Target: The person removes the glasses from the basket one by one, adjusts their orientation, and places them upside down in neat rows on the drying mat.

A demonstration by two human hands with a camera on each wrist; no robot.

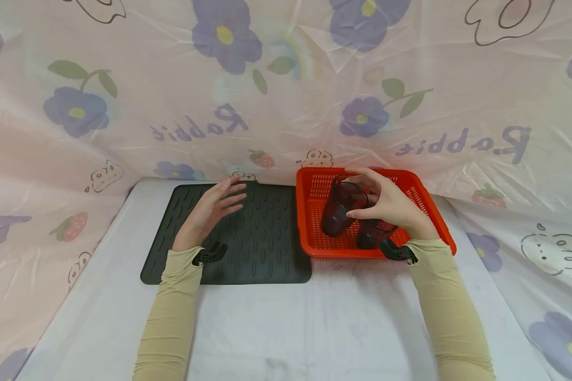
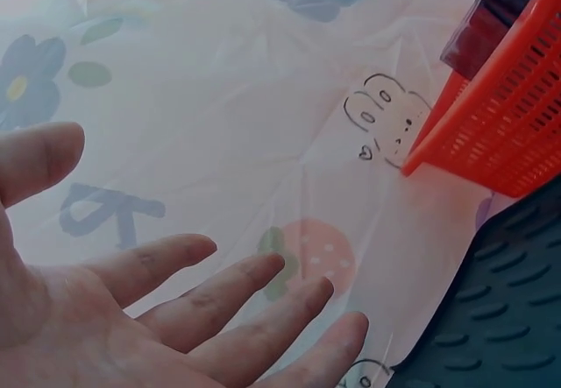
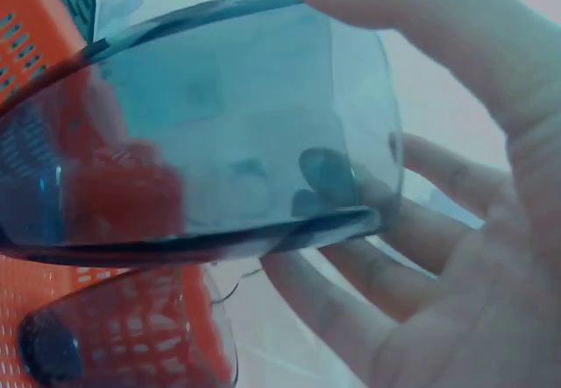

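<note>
My right hand [image 1: 386, 203] holds a dark, see-through drinking glass [image 1: 337, 211] near its rim. That glass tilts inside or just over the red plastic basket [image 1: 305, 233]. In the right wrist view, thumb and fingers lie on opposite sides of the held glass [image 3: 219, 116]. A second tinted glass [image 1: 372, 235] lies in the basket below it, partly covered by my right hand and wrist; the right wrist view shows this lower glass [image 3: 131, 331] too. My left hand [image 1: 213, 208] hovers over the black mat [image 1: 262, 233] with its fingers spread, holding nothing.
The ridged mat lies flat on a white table [image 1: 276, 323], its right edge next to the basket. A patterned curtain [image 1: 276, 95] hangs behind the table and along both sides. Perforated walls rise around the glasses in the basket.
</note>
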